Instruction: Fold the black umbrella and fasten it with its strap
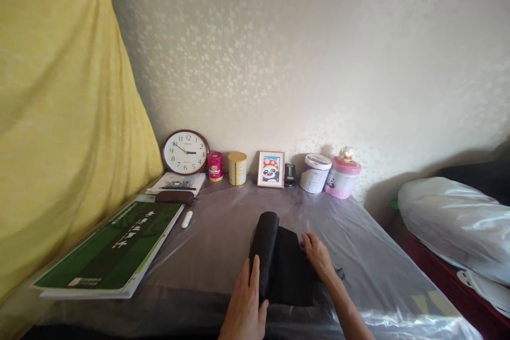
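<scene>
A black roll of thin, soft material point(263, 244) lies lengthwise on the table in front of me, with a loose flat flap point(290, 271) spread out to its right. My left hand point(245, 297) grips the near end of the roll, fingers along its left side and thumb at the lower end. At the flap's right edge, my right hand point(317, 256) is closed with bent fingers on the material. A small dark end point(340, 273) sticks out beyond my right wrist; what it belongs to is hidden.
A plastic-covered table point(199, 271) bears a green book point(115, 244), a white oblong object point(187, 219) and a brown case point(174, 197) at left. Along the wall stand a clock point(185, 152), tins point(238, 169), a panda picture frame point(271, 169) and tubs point(315, 173).
</scene>
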Action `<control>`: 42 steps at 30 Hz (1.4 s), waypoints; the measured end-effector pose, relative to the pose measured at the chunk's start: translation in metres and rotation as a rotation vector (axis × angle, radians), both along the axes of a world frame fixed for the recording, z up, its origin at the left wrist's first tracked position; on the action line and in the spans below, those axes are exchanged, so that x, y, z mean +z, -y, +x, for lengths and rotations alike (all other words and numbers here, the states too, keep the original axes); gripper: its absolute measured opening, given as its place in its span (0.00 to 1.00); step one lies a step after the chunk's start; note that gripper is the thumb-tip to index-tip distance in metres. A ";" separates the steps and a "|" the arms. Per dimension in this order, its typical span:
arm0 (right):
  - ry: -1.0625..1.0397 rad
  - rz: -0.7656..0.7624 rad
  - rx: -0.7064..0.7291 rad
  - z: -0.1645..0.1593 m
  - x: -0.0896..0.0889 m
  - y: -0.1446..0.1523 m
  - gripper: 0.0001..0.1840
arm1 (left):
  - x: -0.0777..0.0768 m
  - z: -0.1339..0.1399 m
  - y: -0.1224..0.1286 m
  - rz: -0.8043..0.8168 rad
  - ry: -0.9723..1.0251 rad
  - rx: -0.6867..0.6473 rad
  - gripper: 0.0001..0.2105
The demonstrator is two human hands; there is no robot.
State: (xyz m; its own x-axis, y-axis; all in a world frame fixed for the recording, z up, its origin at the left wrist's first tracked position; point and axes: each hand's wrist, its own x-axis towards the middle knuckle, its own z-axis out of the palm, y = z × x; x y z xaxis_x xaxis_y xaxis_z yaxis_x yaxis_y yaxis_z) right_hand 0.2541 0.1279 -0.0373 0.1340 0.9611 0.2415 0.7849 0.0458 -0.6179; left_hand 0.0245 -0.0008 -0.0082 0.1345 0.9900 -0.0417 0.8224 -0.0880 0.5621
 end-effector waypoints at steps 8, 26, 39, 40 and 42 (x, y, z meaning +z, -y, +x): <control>-0.102 -0.090 -0.004 -0.020 0.016 0.007 0.19 | -0.018 -0.002 -0.001 0.096 0.012 -0.001 0.43; -0.687 -0.129 0.196 -0.067 0.041 -0.006 0.22 | -0.018 0.001 -0.003 0.078 -0.041 0.005 0.44; -0.563 -0.156 0.171 -0.117 0.034 -0.018 0.16 | -0.011 -0.004 -0.007 0.050 -0.073 -0.040 0.41; -0.537 -0.153 0.203 -0.119 0.035 -0.017 0.15 | -0.010 -0.003 -0.007 0.051 -0.070 -0.037 0.40; -0.439 -0.122 0.280 -0.121 0.038 -0.013 0.12 | -0.010 -0.003 -0.007 0.056 -0.066 -0.025 0.40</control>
